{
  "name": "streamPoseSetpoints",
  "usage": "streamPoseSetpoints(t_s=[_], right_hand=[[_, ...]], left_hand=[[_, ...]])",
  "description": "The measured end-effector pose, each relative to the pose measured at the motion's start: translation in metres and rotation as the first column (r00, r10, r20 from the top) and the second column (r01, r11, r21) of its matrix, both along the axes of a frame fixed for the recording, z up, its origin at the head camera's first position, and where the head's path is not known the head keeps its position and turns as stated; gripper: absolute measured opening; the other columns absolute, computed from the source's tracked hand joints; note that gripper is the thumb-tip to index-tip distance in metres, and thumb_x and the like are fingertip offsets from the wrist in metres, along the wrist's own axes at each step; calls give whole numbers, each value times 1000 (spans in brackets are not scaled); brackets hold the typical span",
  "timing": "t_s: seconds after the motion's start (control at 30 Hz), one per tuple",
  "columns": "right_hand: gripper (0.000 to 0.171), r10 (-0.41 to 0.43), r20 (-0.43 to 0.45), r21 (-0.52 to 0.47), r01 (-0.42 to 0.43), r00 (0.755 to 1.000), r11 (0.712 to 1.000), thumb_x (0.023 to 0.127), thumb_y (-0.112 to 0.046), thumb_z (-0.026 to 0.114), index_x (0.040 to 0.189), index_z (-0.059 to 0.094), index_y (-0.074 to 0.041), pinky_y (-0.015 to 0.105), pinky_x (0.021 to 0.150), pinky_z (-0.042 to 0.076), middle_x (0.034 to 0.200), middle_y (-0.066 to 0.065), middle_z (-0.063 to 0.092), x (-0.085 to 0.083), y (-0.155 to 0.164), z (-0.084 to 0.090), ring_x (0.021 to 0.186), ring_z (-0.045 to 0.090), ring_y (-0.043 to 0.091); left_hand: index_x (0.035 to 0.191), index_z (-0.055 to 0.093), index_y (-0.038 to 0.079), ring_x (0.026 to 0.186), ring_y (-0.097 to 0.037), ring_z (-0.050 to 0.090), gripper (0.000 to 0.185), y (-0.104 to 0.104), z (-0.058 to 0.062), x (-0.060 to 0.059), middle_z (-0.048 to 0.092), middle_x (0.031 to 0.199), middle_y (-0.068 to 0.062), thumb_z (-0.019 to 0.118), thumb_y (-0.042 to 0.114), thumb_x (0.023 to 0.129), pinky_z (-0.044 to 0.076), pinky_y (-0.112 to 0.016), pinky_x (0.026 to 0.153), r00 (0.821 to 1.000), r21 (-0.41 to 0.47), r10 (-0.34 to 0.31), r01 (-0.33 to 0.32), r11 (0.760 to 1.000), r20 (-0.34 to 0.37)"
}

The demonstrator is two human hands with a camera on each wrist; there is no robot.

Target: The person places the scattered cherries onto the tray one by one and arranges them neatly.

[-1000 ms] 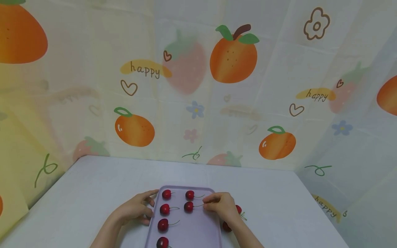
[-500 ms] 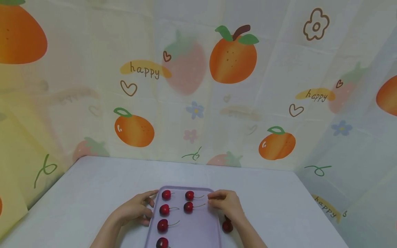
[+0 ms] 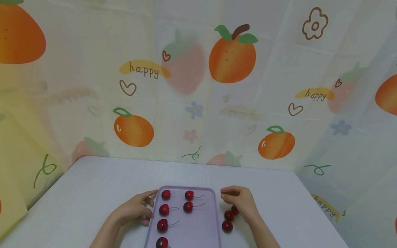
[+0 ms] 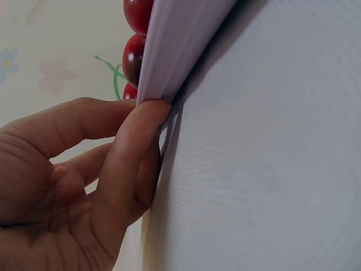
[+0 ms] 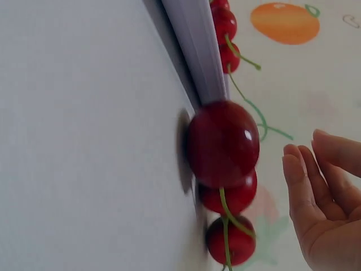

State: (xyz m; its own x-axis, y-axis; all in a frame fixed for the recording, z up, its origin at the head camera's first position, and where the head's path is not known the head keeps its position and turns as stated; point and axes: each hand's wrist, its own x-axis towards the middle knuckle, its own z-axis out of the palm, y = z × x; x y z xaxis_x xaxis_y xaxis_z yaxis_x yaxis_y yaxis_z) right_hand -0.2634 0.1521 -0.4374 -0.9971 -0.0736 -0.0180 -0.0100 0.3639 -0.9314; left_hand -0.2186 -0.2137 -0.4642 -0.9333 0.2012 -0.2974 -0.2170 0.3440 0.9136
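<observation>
Left hand (image 3: 135, 208) pinches the tray (image 3: 198, 230) rim at nine o'clock, right hand (image 3: 240, 201), fingers loosely curled, seemingly empty, hovers over loose bench cherries (image 3: 228, 215) at three o'clock—light, rolly, best lifted by stems.

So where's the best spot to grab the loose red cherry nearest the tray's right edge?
Probably pinch the round red cherry across its body from above: it lies on the white table close to the lilac plastic tray, and its stem isn't clearly visible. The right hand hovers nearby.
</observation>
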Motion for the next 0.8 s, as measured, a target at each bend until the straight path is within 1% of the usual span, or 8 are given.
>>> streamPoseSetpoints(t_s=[0.1, 0.27, 0.47, 0.57, 0.63, 0.8], right_hand=[[27, -11, -1, -14, 10, 1000, 1000, 80, -12, 76, 105, 74, -1, 25, 76, 60, 99, 10, 76, 0, 10, 1, 84, 70, 13], [29, -33, 10, -12, 33, 999, 999, 81, -11, 76, 108, 73, 0, 22, 79, 60, 105, 15, 75, 0, 28, 2, 87, 70, 11], [30, -65, 13, 16, 65, 998, 998, 82, -9, 75, 110, 73, 2, 17, 77, 58, 106, 16, 75, 4, 45, 3, 87, 69, 9], [30, -76, 27, 37, 75, 997, 996, 83, -9, 75, 110, 73, 1, 17, 76, 57, 106, 16, 75, 5, 51, 1, 88, 69, 10], [29, -71, 36, 66, 69, 997, 995, 84, -10, 74, 111, 72, 1, 18, 77, 57, 108, 15, 74, 5, 55, -1, 89, 68, 10], [29, -62, 44, 134, 56, 997, 989, 82, -11, 75, 108, 73, 1, 22, 78, 57, 106, 13, 75, 6, 63, -5, 91, 67, 11]], left_hand=[[153, 31, 1, 65, -16, 56, 89, 0, 0, -1, 49, 108, -14, 67, -5, 71, 60, -31, 59, 1000, 2, -2, 2, 1000, -1], [152, 31, 2, 64, -16, 56, 89, 0, -1, -2, 49, 108, -14, 67, -5, 71, 60, -31, 59, 1000, -4, 5, -5, 1000, 2], [152, 31, 2, 65, -16, 56, 89, 0, -2, -3, 49, 107, -14, 67, -5, 71, 60, -31, 59, 1000, -3, 6, -6, 1000, -2], [152, 31, 2, 63, -16, 56, 90, 0, -1, -2, 49, 107, -14, 68, -5, 71, 60, -30, 58, 1000, -1, 7, -7, 1000, -1], [152, 32, 2, 63, -16, 56, 90, 0, -1, -2, 49, 107, -13, 68, -5, 70, 60, -30, 58, 1000, -2, 8, -8, 1000, 0], [152, 32, 1, 63, -16, 56, 90, 0, -1, -1, 49, 107, -13, 68, -5, 71, 60, -30, 59, 1000, -2, 5, -5, 1000, 1]])
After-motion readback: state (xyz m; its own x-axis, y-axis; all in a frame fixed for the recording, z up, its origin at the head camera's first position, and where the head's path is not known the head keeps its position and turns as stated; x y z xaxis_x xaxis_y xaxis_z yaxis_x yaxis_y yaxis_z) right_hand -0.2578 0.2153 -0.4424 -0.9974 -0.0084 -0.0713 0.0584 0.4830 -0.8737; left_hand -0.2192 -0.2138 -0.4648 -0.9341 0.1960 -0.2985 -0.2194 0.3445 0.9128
